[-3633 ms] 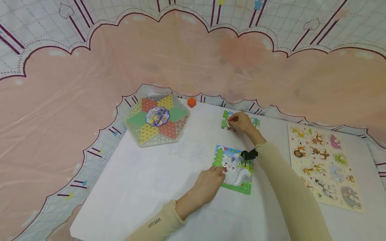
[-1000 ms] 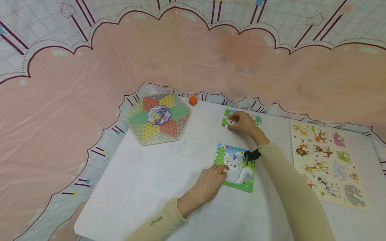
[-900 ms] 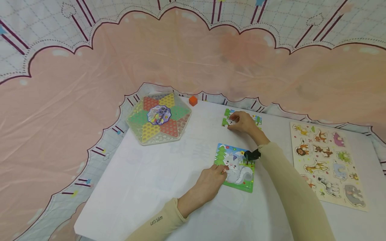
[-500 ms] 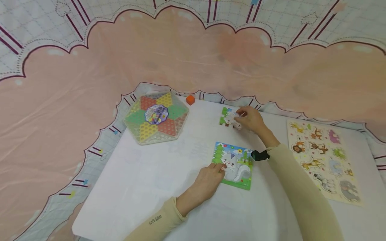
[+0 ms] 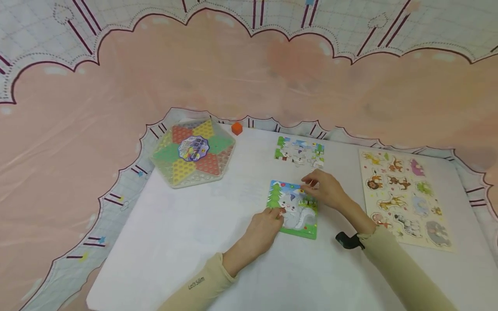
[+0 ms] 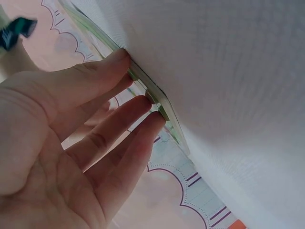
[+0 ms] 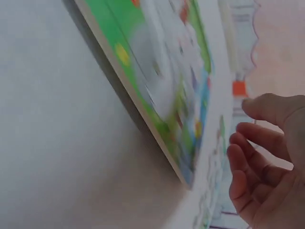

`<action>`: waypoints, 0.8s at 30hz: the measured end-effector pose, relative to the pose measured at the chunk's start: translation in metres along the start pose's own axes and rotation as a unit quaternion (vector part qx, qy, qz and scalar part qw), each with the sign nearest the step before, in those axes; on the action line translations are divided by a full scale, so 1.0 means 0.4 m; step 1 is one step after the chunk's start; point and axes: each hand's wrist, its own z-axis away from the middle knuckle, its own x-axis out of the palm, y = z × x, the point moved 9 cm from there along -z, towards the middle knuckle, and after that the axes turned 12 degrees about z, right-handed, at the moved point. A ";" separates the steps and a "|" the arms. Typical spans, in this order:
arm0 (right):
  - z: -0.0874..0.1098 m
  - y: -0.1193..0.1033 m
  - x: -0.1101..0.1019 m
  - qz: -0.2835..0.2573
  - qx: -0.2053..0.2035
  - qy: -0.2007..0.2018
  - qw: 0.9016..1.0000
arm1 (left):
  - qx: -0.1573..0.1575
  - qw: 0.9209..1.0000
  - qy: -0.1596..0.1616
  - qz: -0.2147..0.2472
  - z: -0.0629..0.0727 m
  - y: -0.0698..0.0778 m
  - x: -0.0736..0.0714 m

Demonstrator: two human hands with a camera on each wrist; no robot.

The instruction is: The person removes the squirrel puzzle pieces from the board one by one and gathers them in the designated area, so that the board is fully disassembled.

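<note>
A square jigsaw puzzle [image 5: 293,220] with a grey-white squirrel-like animal lies on the table. My left hand [image 5: 260,233] holds its left edge; in the left wrist view the thumb presses the rim of the puzzle [image 6: 159,93] and the fingertips lie on its face. Near the puzzle's far right corner is my right hand [image 5: 327,190], fingers loosely bent. The right wrist view shows that hand [image 7: 267,167] with nothing in it, apart from the blurred puzzle [image 7: 157,71]. Beyond lies a group of joined jigsaw pieces [image 5: 299,153] in similar colours.
At the left is a hexagonal Chinese checkers board [image 5: 194,153] with coloured triangles. Behind it sits an orange block [image 5: 236,128]. A wooden animal peg-style puzzle board [image 5: 404,198] lies at the right. Patterned cloth [image 5: 233,77] hangs behind the white table [image 5: 186,224].
My right hand has left the joined pieces at the back and come nearer, beside the square puzzle's far right corner. The left hand stays on the puzzle's left edge. The head view shifts slightly.
</note>
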 end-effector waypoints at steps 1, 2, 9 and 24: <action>0.011 -0.013 0.016 0.002 -0.007 -0.010 1.000 | -0.001 1.000 -0.001 -0.001 0.000 -0.002 0.000; 0.021 -0.025 0.029 0.002 -0.011 -0.017 1.000 | -0.003 1.000 -0.001 -0.002 0.000 -0.003 -0.001; 0.064 -0.053 0.104 0.008 0.003 -0.051 0.999 | 0.005 1.000 0.003 -0.029 0.003 0.006 0.002; 0.082 -0.110 0.141 -0.008 -0.030 -0.056 0.998 | 0.007 0.999 0.015 -0.048 0.000 0.013 -0.002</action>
